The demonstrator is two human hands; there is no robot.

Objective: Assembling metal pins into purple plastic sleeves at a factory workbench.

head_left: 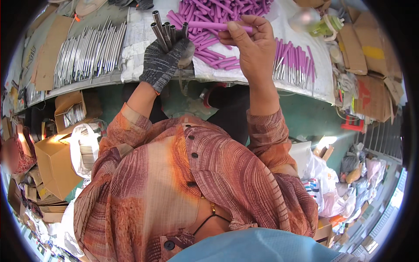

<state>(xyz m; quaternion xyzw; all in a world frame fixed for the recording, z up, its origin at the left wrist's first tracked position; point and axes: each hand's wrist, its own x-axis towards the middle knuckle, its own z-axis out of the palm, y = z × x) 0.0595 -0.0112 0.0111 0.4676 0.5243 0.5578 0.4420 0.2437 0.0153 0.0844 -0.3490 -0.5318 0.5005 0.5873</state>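
Jutting leftward from right hand (252,43), purple tube (209,25)

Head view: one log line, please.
left hand: gloved, holding metal tubes | right hand: bare, holding purple tube | purple pile: ahead

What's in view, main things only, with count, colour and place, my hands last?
Held purple tube: one, purple, in right fingers
Metal tubes: several, silver, in left hand
Loose purple tubes: many, purple, table's far middle
Metal rods: many, silver, table's left
Part-purple rods: many, purple-silver, table's right
Table: one, grey, partly white-covered, ahead
Cardboard boxes: several, brown, both sides
Plastic bags: several, pale, lower right
Left hand: one, dark-grey glove, above table
Right hand: one, bare, above table
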